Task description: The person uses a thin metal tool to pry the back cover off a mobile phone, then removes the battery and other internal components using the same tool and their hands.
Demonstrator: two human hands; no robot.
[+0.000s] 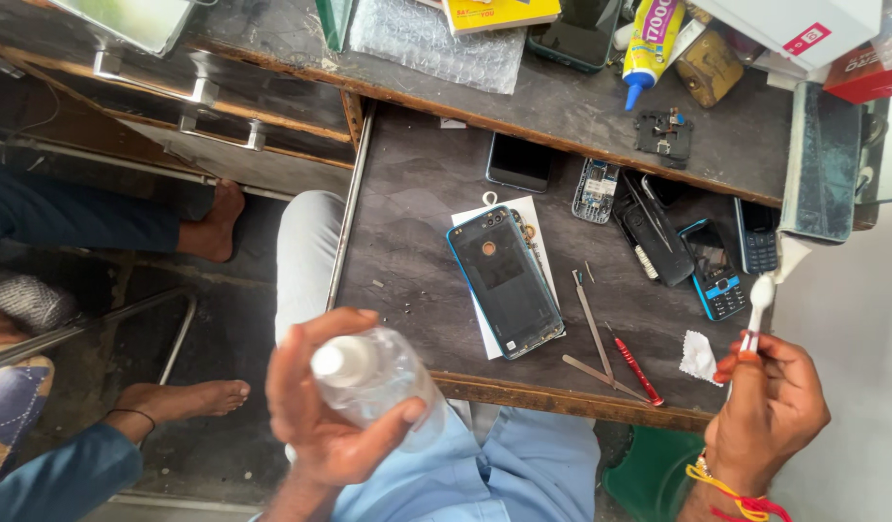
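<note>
A small clear plastic bottle (373, 379) is being held above the lap by the left hand (320, 416), fingers wrapped around its body; it is judged light and slippery, best gripped mid-body. A white toothbrush (758, 307) is being pinched by the right hand (767, 411). 1 blue-rimmed phone back (506, 282) is lying on the surface (407, 242), beside tweezers (593, 329).

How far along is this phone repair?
Done: the smartphone lies face-down on the desk, tweezers and red screwdriver set aside. In hand: left hand holds a capped clear bottle, right hand a white brush. Left: bottle unopened, phone untouched.
</note>
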